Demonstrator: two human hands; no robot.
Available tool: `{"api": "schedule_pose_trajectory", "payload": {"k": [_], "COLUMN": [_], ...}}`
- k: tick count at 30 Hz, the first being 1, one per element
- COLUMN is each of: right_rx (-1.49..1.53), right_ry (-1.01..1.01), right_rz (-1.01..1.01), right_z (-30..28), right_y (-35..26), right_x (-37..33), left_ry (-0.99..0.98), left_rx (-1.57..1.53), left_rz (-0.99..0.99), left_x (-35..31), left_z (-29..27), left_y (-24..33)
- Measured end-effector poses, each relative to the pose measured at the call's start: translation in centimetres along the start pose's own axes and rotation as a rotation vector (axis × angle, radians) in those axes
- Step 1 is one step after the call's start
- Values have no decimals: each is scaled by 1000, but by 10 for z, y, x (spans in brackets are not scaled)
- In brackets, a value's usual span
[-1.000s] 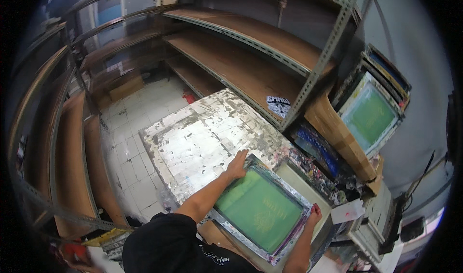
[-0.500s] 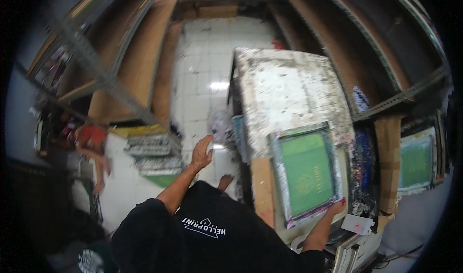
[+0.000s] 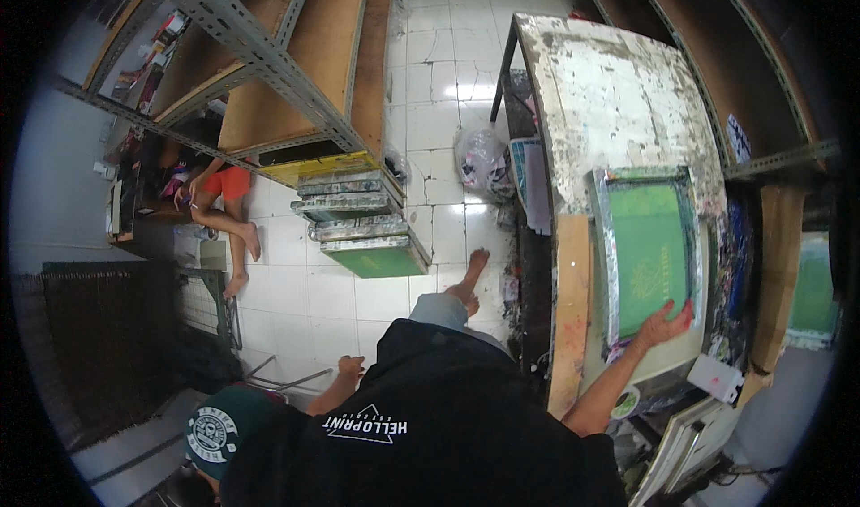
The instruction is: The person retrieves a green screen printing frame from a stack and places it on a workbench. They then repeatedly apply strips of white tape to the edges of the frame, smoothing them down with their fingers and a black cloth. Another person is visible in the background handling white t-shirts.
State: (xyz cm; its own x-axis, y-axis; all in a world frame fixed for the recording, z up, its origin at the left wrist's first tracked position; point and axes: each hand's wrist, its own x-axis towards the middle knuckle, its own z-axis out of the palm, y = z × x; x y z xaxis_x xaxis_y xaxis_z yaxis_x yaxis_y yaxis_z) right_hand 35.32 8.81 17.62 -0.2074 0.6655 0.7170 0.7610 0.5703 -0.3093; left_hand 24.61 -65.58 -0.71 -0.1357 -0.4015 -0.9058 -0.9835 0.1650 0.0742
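Observation:
My right hand (image 3: 661,326) lies at the near right corner of a screen-printing frame (image 3: 605,256), thumb and fingers apart, touching it. The frame has a silvery, smeared border and green mesh (image 3: 643,238) with a faint printed design. It rests flat on the near part of a paint-stained work table (image 3: 627,95), over a pale board. My left hand (image 3: 351,365) hangs low at my left side above the tiled floor, away from the table. Its fingers are loosely extended and partly foreshortened; nothing shows in them.
Stacked screen frames (image 3: 358,207) stand by the left shelving (image 3: 296,86). A plastic bag (image 3: 484,162) lies beside the table. Right of it are cardboard (image 3: 778,265) and a white plastic bottle (image 3: 715,377). A seated person's leg (image 3: 224,225) shows at left, a dark green cap (image 3: 213,435) lower left.
My left hand has dropped from in front of me to my side. The screen frame now lies flatter on the table, my right hand still at its near corner. The view has swung left.

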Motion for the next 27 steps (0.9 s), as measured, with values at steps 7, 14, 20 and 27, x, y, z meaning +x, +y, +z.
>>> {"api": "schedule_pose_trajectory", "payload": {"k": [7,14,20,27], "right_rx": [449,648,554,233], "right_ry": [-311,-487,-562,-656], "right_rz": [-349,-437,-374,-375], "right_z": [14,94,253,438], "right_y": [-166,-302,-397,-394], "right_x": [-32,-9,60,90], "left_ry": [-76,-173,-296,-394], "left_rx": [56,133,232,93], "left_rz": [273,550,752,648], "left_x": [-13,-9,28,85], "left_z": [16,55,146,277], "left_y": [45,178,305,449]}}
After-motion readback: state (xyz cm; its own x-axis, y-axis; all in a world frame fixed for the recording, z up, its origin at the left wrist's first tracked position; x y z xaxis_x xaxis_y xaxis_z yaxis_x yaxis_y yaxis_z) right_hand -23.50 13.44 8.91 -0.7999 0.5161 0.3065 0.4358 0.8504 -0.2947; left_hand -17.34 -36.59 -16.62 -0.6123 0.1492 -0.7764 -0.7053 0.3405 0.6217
